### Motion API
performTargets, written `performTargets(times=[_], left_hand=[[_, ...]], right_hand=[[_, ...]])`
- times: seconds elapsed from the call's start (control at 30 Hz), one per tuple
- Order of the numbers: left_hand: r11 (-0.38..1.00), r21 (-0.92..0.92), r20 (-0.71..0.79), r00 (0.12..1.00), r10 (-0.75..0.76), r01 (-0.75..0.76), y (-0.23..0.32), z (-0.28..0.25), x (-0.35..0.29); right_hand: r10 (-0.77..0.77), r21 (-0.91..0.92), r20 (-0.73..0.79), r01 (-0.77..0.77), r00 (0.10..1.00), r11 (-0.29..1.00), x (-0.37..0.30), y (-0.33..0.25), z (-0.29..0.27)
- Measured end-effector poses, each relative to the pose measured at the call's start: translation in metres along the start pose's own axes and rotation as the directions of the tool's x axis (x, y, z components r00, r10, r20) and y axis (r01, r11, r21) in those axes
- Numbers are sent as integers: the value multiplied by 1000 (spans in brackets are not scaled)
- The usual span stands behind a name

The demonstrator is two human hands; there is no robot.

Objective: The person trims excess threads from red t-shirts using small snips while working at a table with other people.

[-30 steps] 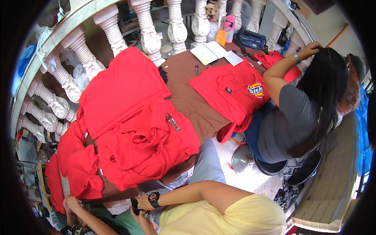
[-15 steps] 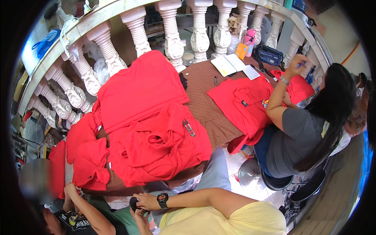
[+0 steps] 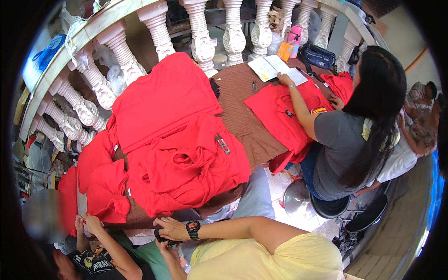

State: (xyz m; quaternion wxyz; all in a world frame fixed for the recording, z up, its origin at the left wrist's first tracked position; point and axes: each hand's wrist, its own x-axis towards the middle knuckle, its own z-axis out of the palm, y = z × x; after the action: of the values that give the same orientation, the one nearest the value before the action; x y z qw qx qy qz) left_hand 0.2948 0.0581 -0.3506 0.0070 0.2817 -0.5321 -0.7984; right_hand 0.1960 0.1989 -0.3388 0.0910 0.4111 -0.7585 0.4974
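Note:
At the bottom, my right hand (image 3: 173, 229), with a black watch (image 3: 192, 229) on the wrist, curls over a small black object (image 3: 161, 237). Below it my left hand (image 3: 170, 252) closes around the same object from underneath; its kind is mostly hidden by my fingers. Just beyond my hands, a heap of red shirts (image 3: 182, 172) lies crumpled on the brown-covered table (image 3: 233, 98). Green-handled thread snips (image 3: 222, 143) rest on top of the heap. A neater stack of red cloth (image 3: 163, 93) sits behind it.
At the right, a seated co-worker in dark grey (image 3: 338, 140) leans over red shirts (image 3: 280, 112) and an open notebook (image 3: 270, 68). Another person's hands (image 3: 88, 224) hold red cloth at lower left. A white balustrade (image 3: 203, 46) borders the table; a blue pouch (image 3: 318, 58) stands near it.
The co-worker in grey has leaned forward and lowered a raised hand to the notebook. My hands keep hold of the black object. The view has shifted slightly.

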Motion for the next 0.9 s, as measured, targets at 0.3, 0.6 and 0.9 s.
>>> performTargets(times=[0.3, 0.6, 0.9], left_hand=[[964, -262, -19, 999, 35, -39, -24, -30, 19], [980, -179, 241, 963, 125, -82, -9, -6, 5], [990, -97, -67, 993, 96, -102, -11, 12, -4]], right_hand=[[424, 835, 66, -283, 903, 472, 13, -2, -28], [537, 660, 596, -745, 598, 97, 4, 18, -54], [394, 51, 64, -398, 917, 916, -15, -17, -31]])
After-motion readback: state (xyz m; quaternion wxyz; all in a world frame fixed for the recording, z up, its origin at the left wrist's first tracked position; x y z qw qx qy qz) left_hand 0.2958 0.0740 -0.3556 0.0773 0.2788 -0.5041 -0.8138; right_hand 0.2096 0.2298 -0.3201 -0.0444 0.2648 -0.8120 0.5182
